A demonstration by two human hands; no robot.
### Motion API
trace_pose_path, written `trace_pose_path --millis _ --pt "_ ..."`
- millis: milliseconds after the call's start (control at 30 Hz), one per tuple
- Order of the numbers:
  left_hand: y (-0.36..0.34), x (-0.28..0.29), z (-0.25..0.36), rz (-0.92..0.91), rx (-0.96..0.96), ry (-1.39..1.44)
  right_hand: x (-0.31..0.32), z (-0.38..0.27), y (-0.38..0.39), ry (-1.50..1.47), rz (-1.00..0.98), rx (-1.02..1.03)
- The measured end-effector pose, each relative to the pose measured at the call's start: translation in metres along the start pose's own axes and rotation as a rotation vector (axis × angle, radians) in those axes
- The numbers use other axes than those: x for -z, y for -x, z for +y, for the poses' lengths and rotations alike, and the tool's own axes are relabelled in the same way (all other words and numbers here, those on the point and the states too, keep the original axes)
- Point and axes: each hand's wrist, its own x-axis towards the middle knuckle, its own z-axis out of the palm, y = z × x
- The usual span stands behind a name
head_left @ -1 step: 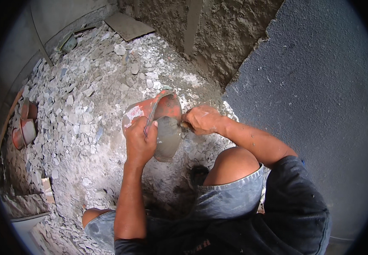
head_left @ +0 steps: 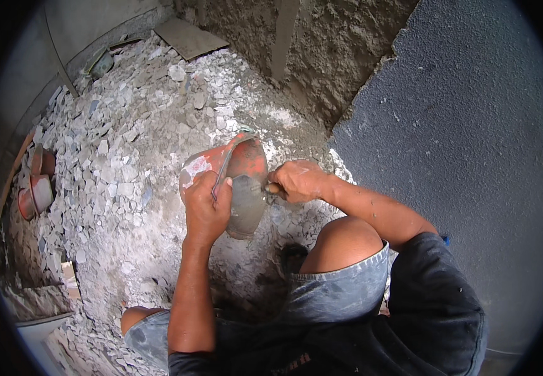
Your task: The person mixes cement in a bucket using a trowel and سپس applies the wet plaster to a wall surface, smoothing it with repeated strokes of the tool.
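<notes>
An orange bucket, smeared with white and grey, lies tilted on the rubble floor with its mouth toward the right. My left hand is closed on its near rim, thumb over the edge. My right hand is closed around the wooden handle of a trowel. The trowel's grey-coated blade reaches into the mouth of the bucket. Wet grey mortar coats the lower inside of the bucket; how much lies behind the blade is hidden.
White and grey rubble covers the floor. Another orange bucket lies on its side at the left. A flat board rests at the back by a rough plastered wall. A dark grey textured surface fills the right side.
My right hand and the trowel have shifted very slightly down, and more of the wooden handle shows. The bucket and my left hand stay almost where they were.
</notes>
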Motion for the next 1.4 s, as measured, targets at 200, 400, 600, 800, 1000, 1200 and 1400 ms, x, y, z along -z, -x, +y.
trace_pose_path --millis 200,400,600,800,1000,1200,1400 --pt "0.001 0.007 -0.009 0.076 0.143 0.033 -0.029 0.002 0.013 -0.534 -0.066 0.006" --pt "-0.007 0.037 -0.036 0.265 0.320 0.256 0.000 0.011 0.028 -0.735 0.016 0.006" --pt "-0.008 0.049 -0.057 0.353 0.433 0.455 0.039 0.088 0.053 -1.355 -0.086 -0.091" --pt "-0.008 0.020 -0.068 0.367 0.476 0.485 0.101 0.213 0.088 -1.062 0.560 -0.586" --pt "0.001 0.012 -0.094 0.350 0.523 0.305 0.145 0.147 0.124 -0.642 0.525 -0.638" --pt "0.007 -0.006 -0.113 0.325 0.640 0.349 0.003 0.145 0.122 -0.027 0.261 -0.885" --pt "0.010 -0.001 -0.127 0.278 0.643 0.287 -0.066 0.192 0.119 0.016 0.334 -0.980"
